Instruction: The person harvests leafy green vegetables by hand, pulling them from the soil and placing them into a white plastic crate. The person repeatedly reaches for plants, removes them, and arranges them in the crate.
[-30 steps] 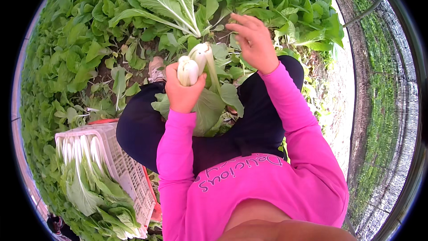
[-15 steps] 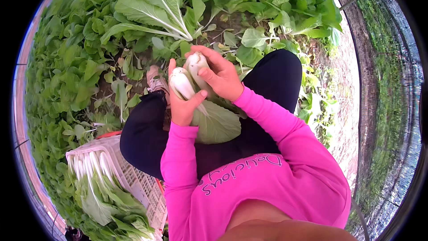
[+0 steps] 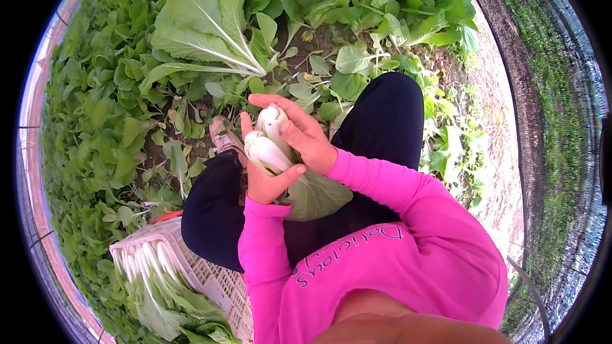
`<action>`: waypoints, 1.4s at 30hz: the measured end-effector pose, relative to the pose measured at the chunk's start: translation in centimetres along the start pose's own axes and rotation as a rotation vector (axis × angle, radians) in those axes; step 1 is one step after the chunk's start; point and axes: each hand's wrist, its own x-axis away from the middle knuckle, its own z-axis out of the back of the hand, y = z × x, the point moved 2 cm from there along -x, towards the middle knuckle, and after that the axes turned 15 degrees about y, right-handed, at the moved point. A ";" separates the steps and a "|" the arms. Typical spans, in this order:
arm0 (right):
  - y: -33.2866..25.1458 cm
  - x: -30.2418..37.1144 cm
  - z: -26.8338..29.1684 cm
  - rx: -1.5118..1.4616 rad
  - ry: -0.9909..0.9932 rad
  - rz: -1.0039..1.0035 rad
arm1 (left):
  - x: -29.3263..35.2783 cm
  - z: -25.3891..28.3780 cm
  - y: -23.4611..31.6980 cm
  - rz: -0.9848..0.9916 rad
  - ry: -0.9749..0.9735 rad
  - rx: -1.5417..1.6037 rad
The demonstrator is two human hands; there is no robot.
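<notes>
Head view: left hand (image 3: 266, 185) and right hand (image 3: 310, 145) were together, cupped around two white-stemmed greens (image 3: 264, 151), butts up, leaves trailing toward the lap (image 3: 363, 207). Pale crate (image 3: 213, 279) of similar greens (image 3: 152, 267) sat beside left leg (image 3: 213, 207); big leafy plant (image 3: 213, 35) lay ahead, beyond both hands.

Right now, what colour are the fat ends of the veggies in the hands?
The fat ends are white, best seen in the head view.

one readable word in dark-outlined lettering (image 3: 350, 248) curves across the front of the pink top (image 3: 421, 267), inverted to the camera; a second line beside it shows only partly.
</notes>
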 end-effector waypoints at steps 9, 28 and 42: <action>0.6 -0.8 -1.2 0.363 -0.316 0.038 | 3.8 1.9 -1.1 -0.007 0.441 -0.012; 26.0 -21.9 7.0 1.583 0.349 -0.049 | 3.0 3.3 -1.8 0.293 0.598 0.007; 18.5 -23.9 9.7 1.089 0.215 -0.002 | 3.1 3.0 -1.5 0.269 0.592 0.049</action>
